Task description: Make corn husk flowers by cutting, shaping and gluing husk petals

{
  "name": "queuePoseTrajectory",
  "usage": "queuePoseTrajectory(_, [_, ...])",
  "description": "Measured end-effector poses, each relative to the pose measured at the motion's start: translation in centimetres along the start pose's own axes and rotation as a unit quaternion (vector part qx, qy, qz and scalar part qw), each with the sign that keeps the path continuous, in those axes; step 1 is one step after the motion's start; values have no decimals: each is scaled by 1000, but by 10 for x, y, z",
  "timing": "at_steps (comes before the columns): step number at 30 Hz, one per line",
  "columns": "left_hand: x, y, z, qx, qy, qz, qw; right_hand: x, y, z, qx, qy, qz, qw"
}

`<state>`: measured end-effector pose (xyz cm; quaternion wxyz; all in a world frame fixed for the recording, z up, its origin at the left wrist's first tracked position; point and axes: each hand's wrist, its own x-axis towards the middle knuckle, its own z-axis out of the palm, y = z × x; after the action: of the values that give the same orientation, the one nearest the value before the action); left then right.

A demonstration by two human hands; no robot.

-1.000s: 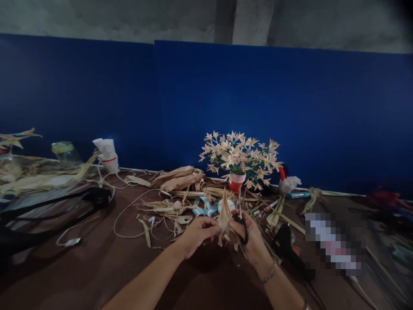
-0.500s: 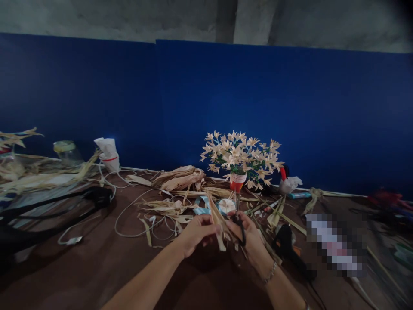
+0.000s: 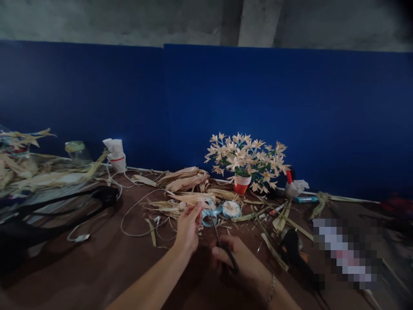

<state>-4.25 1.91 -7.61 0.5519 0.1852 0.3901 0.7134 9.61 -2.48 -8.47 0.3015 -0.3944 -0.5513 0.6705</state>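
Note:
Between the thumb and fingers of my left hand [image 3: 189, 227] is a pale strip of corn husk [image 3: 189, 198], its far end pointing left. My right hand [image 3: 230, 254] grips black-handled scissors [image 3: 229, 257], whose blades point up and away, apart from the husk. Just beyond my hands lie a light blue ribbon [image 3: 209, 218] and a round roll of blue ribbon [image 3: 231, 209]. Dried husks [image 3: 187, 178] are heaped behind them. A red and white cup [image 3: 241, 183] holds a bunch of pale husk flowers [image 3: 247, 157].
A black glue gun [image 3: 292, 245] lies to the right, near a pixelated patch. White cable [image 3: 124, 224] loops across the brown table [image 3: 87, 271]. On the left are a black framed object [image 3: 103, 196], a white paper-filled cup [image 3: 118, 161] and a jar [image 3: 77, 153]. Blue panels [image 3: 129, 107] stand behind.
My left hand has turned and raised the husk strip, which now points left instead of upright. My right hand has drawn the scissors back toward me, away from the husk. The view shifted slightly.

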Motion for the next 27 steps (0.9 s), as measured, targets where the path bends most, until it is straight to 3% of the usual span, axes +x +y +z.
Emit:
queuePoseTrajectory(8, [-25,-16,4,64,-88,15,994,5,-3,10,26,84,-51,995])
queuePoseTrajectory(13, [-32,-17,6,78,-86,-14,993,6,-3,13,30,119,-64,990])
queuePoseTrajectory(21, [-20,-18,2,75,-66,-26,995,11,1,9,-21,141,-77,987])
queuePoseTrajectory(27, [-7,-5,1,79,-77,-18,994,7,0,2,-28,93,-12,995])
